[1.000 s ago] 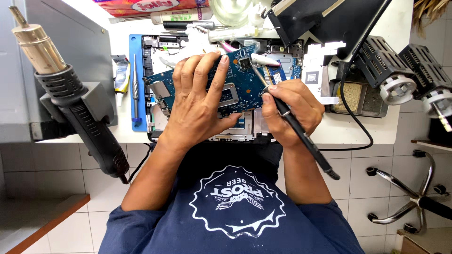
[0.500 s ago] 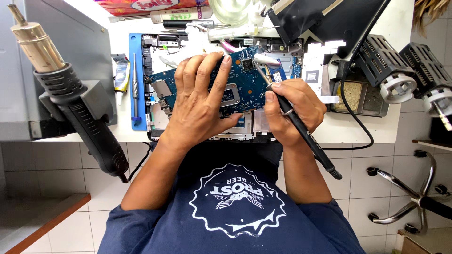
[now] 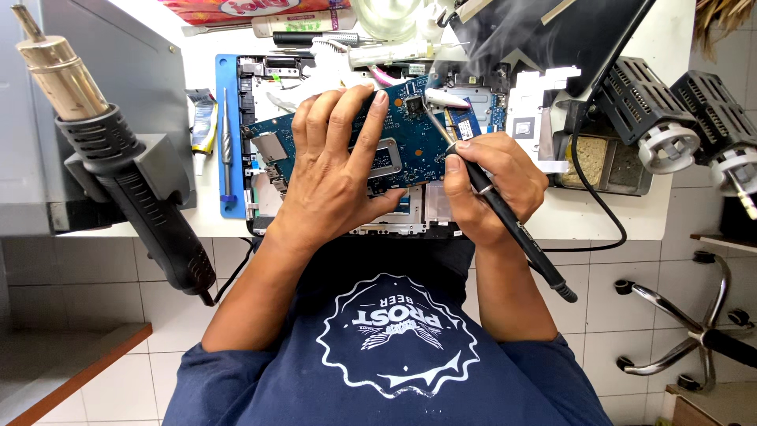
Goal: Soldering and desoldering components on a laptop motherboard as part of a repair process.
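A blue circuit board (image 3: pixel 422 136) lies on an opened laptop base (image 3: pixel 418 219) on the white bench. My left hand (image 3: pixel 335 170) rests flat on the board, fingers spread and pointing away from me. My right hand (image 3: pixel 493 185) grips a black soldering iron (image 3: pixel 505 217) like a pen. Its metal tip (image 3: pixel 435 125) touches the board near a small black chip (image 3: pixel 413 103). Thin smoke drifts up above the tip.
A hot air gun (image 3: pixel 110 154) sits in a holder at the left. A blue mat (image 3: pixel 226 134) carries a slim tool. A sponge tray (image 3: pixel 603 166) and two black stands (image 3: pixel 678 126) are on the right. Tubes and tools lie at the back. A chair base (image 3: pixel 694 331) stands lower right.
My right hand has shifted the iron slightly, with the tip staying near the chip. Smoke has appeared above the board. My left hand has stayed flat on the board.
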